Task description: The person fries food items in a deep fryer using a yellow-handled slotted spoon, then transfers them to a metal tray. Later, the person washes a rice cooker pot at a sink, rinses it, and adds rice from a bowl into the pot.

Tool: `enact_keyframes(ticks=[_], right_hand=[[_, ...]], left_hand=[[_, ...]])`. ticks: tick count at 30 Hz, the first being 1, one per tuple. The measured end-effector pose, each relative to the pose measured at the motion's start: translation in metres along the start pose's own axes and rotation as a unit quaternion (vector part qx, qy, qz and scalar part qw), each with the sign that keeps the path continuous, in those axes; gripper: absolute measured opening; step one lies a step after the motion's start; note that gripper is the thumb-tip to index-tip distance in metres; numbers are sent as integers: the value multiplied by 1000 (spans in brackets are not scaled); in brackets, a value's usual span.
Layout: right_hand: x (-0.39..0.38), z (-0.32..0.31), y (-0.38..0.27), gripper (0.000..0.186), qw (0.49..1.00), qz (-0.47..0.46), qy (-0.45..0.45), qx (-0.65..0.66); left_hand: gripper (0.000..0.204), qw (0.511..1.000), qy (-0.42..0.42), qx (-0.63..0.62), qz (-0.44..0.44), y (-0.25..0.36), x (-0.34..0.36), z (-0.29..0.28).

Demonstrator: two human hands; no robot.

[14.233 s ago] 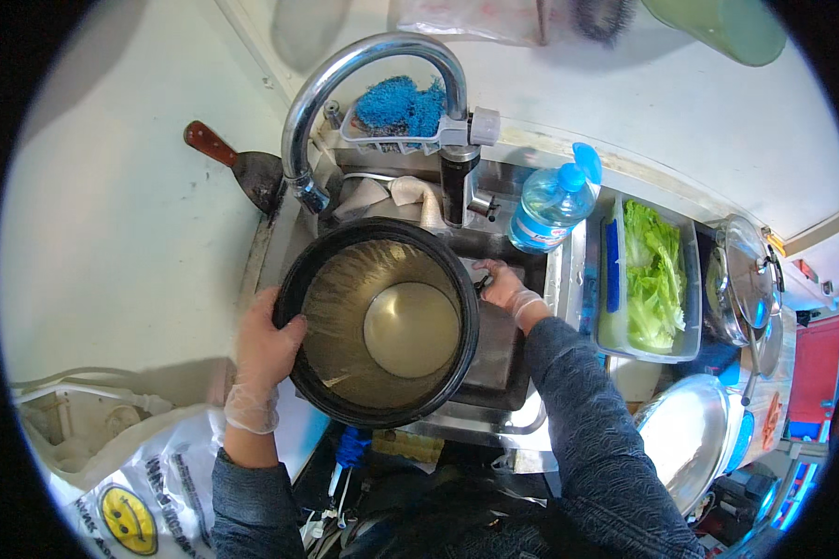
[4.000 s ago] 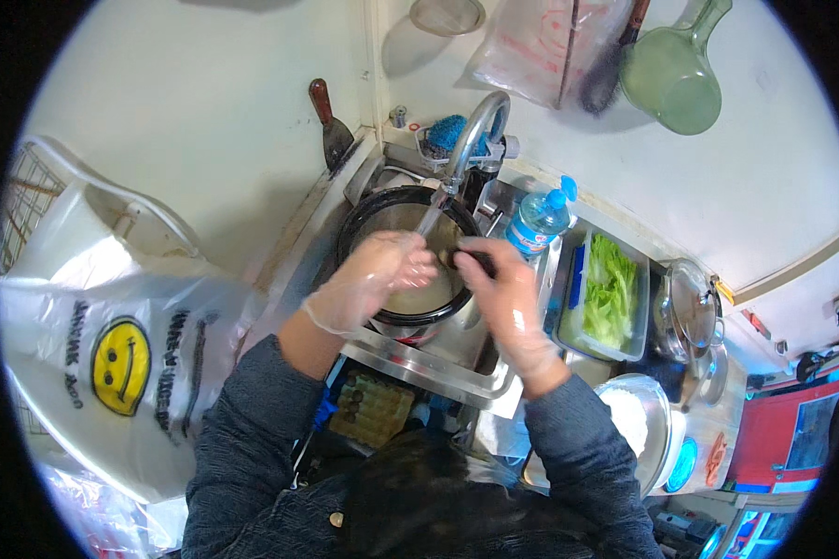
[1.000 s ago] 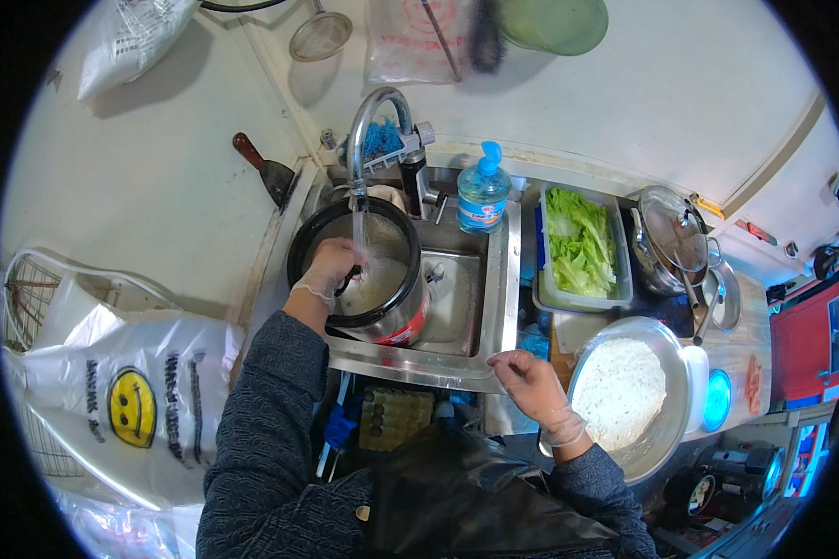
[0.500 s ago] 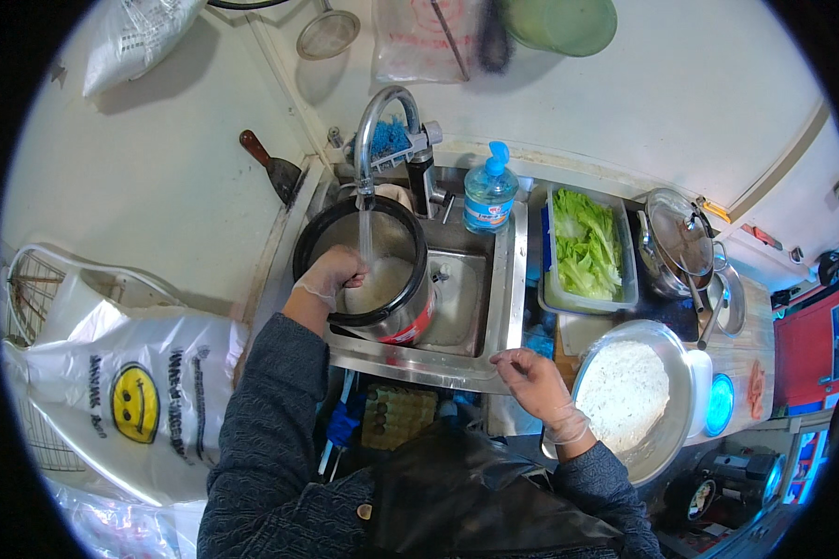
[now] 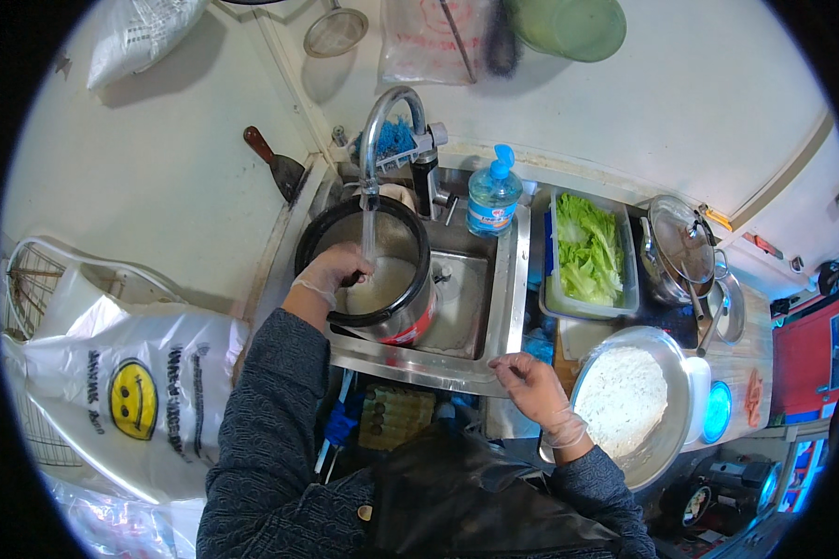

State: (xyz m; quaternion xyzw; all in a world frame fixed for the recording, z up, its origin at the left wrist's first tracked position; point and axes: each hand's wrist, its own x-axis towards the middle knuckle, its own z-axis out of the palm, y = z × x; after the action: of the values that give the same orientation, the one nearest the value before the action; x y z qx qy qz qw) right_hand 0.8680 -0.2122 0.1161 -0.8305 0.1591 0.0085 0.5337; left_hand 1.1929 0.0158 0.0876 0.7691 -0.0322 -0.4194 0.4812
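Note:
A tall pot with a thick black rim stands in the left part of the steel sink. Water runs into it from the curved tap, and the cloudy pale liquid inside shows. My left hand, in a clear thin glove, reaches over the rim beside the stream. Its fingers are curled closed; whether anything is inside them is hidden. My right hand, gloved too, hovers by the sink's front right corner, left of a big metal bowl of white, speckled batter-like mix. Its fingers are loosely curled together, with nothing visible in them.
A blue soap pump bottle stands at the sink's back right. Beyond are a tub of lettuce and a lidded pan. A filled plastic bag sits left. A scraper leans behind the sink; an egg tray is below.
The view has shifted slightly. My left hand stays over the pot with its fingers still curled, and the water keeps running. My right hand has hardly moved.

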Motion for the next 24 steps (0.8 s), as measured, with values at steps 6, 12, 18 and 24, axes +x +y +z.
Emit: enact_keyframes(ticks=[6, 12, 18, 24], right_hand=[[0, 0, 2, 24, 1000, 1, -3, 3], [1, 1, 2, 24, 1000, 1, -11, -2], [1, 1, 2, 24, 1000, 8, -8, -1], [0, 1, 3, 23, 1000, -8, -2, 1]], left_hand=[[7, 998, 64, 26, 12, 0, -2, 5], [12, 989, 56, -122, 57, 1, -6, 10], [11, 997, 43, -60, 21, 8, -7, 10], [6, 993, 108, 20, 50, 2, 0, 6]])
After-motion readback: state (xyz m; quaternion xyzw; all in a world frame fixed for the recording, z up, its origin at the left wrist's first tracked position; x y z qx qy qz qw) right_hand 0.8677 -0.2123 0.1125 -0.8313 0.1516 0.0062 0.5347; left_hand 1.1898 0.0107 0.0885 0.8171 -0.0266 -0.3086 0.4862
